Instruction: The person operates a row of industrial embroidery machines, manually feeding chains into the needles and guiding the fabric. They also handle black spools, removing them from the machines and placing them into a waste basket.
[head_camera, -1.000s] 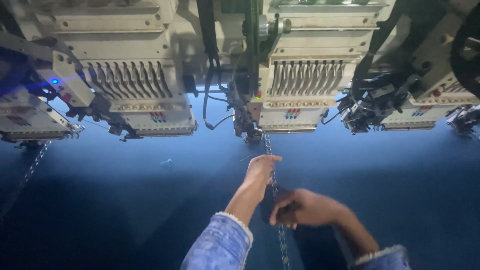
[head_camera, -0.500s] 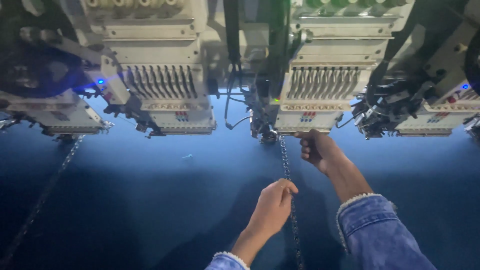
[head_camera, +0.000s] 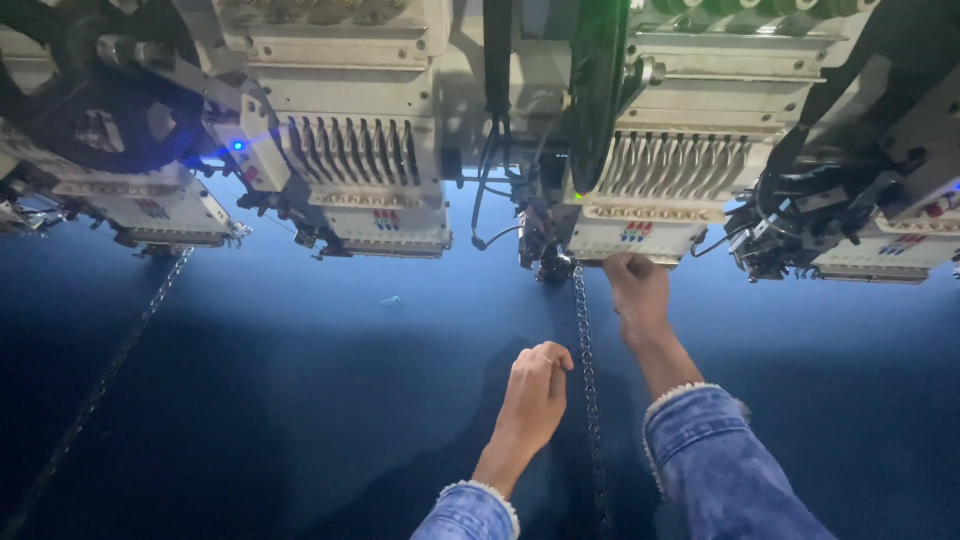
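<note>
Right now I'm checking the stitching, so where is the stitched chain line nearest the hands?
In the head view the chain line runs down the dark blue cloth between the left hand and right hand.

Dim blue light, dark shadowed corners

Fabric (head_camera: 300, 400): deep navy, plain, lit paler blue near the heads. Stitched line (head_camera: 588, 380): silvery chain pattern; a second one (head_camera: 110, 360) at left. Heads (head_camera: 655, 190): cream with dark needle bars, small red-blue marks. Sleeves (head_camera: 720, 460): faded blue denim, frayed whitish cuffs.
</note>
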